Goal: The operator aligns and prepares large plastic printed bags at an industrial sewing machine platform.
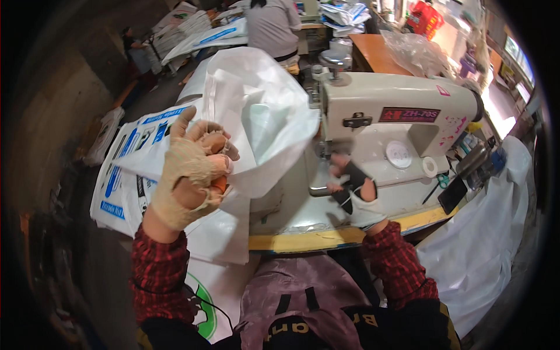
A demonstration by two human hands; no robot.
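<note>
My left hand [195, 169], in a worn beige glove with bare fingertips, is raised over a pile of sacks. One finger points up, while the others curl against the edge of a white sack [274, 140] that billows open toward the sewing machine. Something orange shows by the thumb. My right hand [357, 186], in a black and white fingerless covering, is beside the needle end of the cream sewing machine [373, 96]. Its fingers are smeared by motion, so their grip is unclear. Printed white sacks [125, 169] lie stacked under and left of my left hand.
Green-handled scissors [443, 180], a black phone [452, 195] and a white thread spool [429, 167] lie at the machine's right. The table's yellow front edge [303, 240] is near my body. White sheeting [478, 251] hangs at the right. A person [271, 29] sits beyond.
</note>
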